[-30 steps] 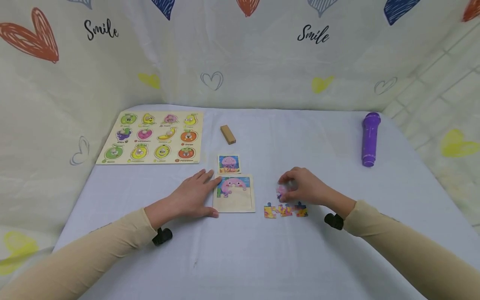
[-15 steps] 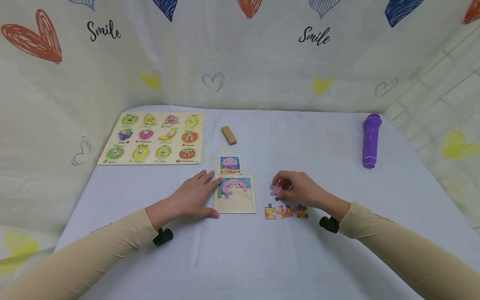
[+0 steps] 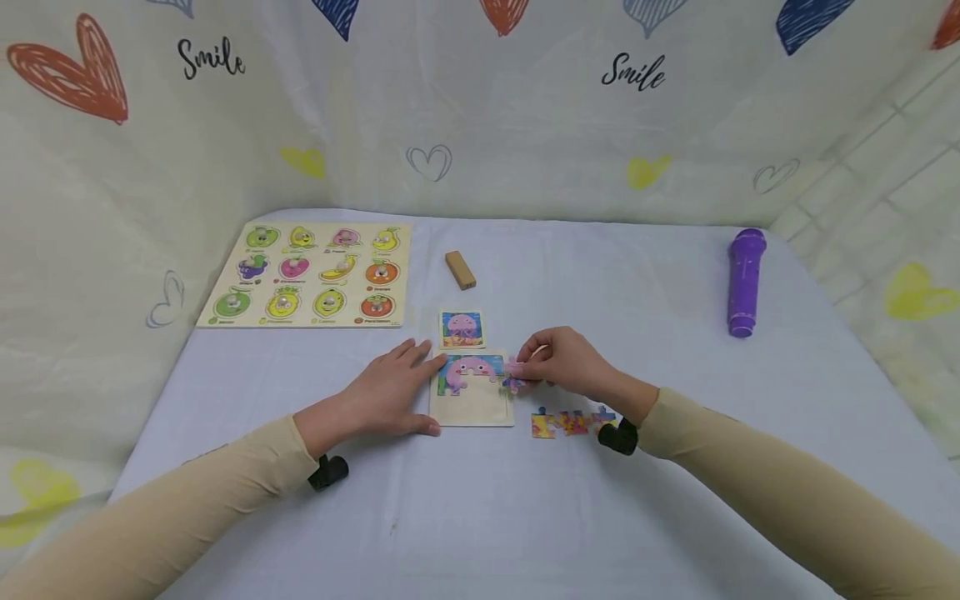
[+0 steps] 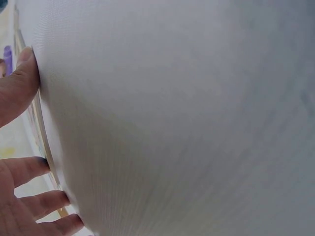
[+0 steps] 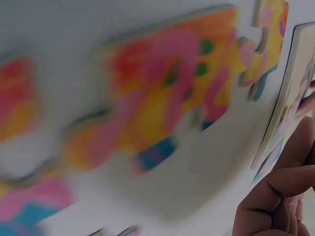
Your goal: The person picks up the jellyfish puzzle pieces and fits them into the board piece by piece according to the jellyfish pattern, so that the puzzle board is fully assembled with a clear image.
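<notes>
My left hand (image 3: 393, 388) lies with fingers spread along the left side of a small wooden puzzle tray (image 3: 472, 412); in the left wrist view its thumb and fingertips touch the tray's edge. The tray's upper part holds fitted pieces of a pink cartoon animal, and bare wood shows below. My right hand (image 3: 564, 363) pinches a pink and blue jigsaw piece (image 3: 514, 383) at the tray's right rim. Three yellow and pink jigsaw pieces (image 3: 574, 423) lie in a row below that hand, large and blurred in the right wrist view (image 5: 172, 83).
A small picture card (image 3: 461, 330) touches the tray's top edge. Behind it lies a wooden block (image 3: 460, 271). The fruit puzzle board (image 3: 303, 275) is at the back left, and a purple microphone-shaped toy (image 3: 746, 283) stands out at the far right. A patterned cloth (image 3: 480, 108) hangs behind.
My right hand has carried the pink jigsaw piece leftward from above the loose pieces to the tray's right rim. My left hand has stayed on the tray's left side.
</notes>
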The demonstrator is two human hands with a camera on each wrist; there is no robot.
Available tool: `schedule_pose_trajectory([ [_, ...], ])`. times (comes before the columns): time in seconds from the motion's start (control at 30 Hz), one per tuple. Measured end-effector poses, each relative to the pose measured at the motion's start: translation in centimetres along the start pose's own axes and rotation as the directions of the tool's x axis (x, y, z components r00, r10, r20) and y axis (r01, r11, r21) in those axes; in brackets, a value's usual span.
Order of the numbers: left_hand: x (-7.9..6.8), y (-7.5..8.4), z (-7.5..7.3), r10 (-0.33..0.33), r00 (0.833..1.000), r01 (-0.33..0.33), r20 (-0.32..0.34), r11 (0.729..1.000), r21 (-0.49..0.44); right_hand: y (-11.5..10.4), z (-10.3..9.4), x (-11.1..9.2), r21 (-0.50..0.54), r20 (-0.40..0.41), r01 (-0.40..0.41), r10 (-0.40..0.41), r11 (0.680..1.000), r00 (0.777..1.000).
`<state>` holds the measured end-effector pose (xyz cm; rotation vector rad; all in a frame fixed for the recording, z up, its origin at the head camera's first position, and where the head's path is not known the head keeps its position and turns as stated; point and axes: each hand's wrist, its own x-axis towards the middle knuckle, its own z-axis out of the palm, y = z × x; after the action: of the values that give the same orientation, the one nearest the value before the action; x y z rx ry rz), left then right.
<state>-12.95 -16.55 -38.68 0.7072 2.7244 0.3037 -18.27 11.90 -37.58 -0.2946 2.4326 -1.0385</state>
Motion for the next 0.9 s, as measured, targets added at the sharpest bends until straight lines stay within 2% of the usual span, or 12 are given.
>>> schedule_pose_trajectory([
  [0.27,0.2,-0.1,0.0,0.001,1.000,-0.001,0.002,1.000,0.003,-2.4,2.8,1.9,0.005,0.067,-0.018,0.018,1.000,0.998],
  [0.4,0.2,-0.1,0.0,-0.007,1.000,0.007,0.004,1.000,0.003,-3.4,3.6,2.3,-0.039,0.055,-0.022,0.024,0.999,0.998],
  [0.9,0.2,0.2,-0.2,-0.015,1.000,0.015,0.016,1.000,0.010,-5.4,3.9,2.6,-0.162,0.082,-0.050,0.064,0.985,0.995],
])
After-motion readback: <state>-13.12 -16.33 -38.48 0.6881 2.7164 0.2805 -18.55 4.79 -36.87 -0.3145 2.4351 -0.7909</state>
